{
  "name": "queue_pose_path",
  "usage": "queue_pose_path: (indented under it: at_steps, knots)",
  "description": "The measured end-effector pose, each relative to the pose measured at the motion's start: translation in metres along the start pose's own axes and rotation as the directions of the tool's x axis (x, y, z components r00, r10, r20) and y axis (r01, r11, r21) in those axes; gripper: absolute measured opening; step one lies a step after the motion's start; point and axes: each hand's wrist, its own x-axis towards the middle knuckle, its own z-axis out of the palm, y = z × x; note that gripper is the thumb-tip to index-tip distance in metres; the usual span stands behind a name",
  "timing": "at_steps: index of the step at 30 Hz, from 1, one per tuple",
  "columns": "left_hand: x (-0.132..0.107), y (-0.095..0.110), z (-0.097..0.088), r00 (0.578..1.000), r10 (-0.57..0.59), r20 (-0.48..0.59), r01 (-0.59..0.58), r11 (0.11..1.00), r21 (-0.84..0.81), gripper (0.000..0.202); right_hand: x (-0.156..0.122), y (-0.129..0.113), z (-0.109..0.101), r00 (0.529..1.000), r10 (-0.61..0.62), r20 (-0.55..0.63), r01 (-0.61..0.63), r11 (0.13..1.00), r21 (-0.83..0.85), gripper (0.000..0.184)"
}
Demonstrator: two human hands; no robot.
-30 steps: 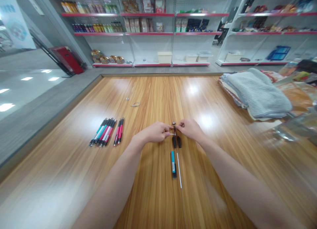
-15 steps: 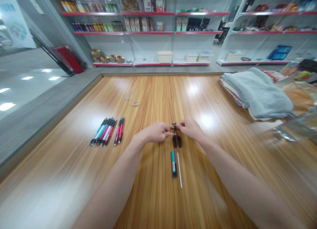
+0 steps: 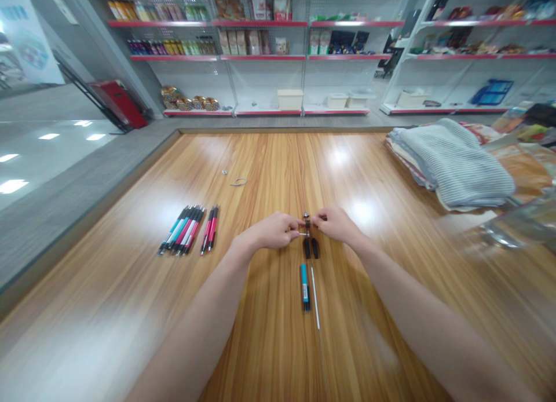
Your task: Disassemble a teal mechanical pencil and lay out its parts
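Note:
My left hand (image 3: pixel 275 231) is closed in a pinch on a thin pale rod (image 3: pixel 303 234), which points right above the black pen grips (image 3: pixel 307 248). One left finger reaches close to small dark pen parts (image 3: pixel 307 223). On their other side, my right hand (image 3: pixel 334 223) has its fingertips pinched together; anything between them is too small to make out. A small shiny piece (image 3: pixel 306 215) lies just beyond the dark parts. Nearer to me lie a blue pen barrel (image 3: pixel 304 280) and a white refill-like stick (image 3: pixel 315 298), side by side.
Several pens (image 3: pixel 181 231) lie in a row at left, with two red pens (image 3: pixel 209 231) beside them. Farther back are a thin grey loop (image 3: pixel 238 182) and a tiny silver piece (image 3: pixel 224 172). Folded cloths (image 3: pixel 456 164) and a clear container (image 3: pixel 521 219) occupy the right side.
My right fingertips have drawn slightly right, away from the dark pen parts. My left hand keeps its pinch on the rod, nearly still.

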Motion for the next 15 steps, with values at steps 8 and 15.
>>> queue_pose_path:
  at_steps: [8,15]
  knots:
    - [-0.001,0.004,-0.004,0.997,-0.023,-0.077,0.022,1.0,-0.017,0.024,-0.018,-0.023,-0.029,0.937,-0.311,0.159,0.246,0.911,0.332,0.019]
    - [-0.003,0.018,-0.012,0.997,-0.003,-0.071,-0.004,0.996,-0.094,0.025,-0.023,-0.041,-0.037,0.969,-0.245,0.036,0.228,0.939,0.256,0.019]
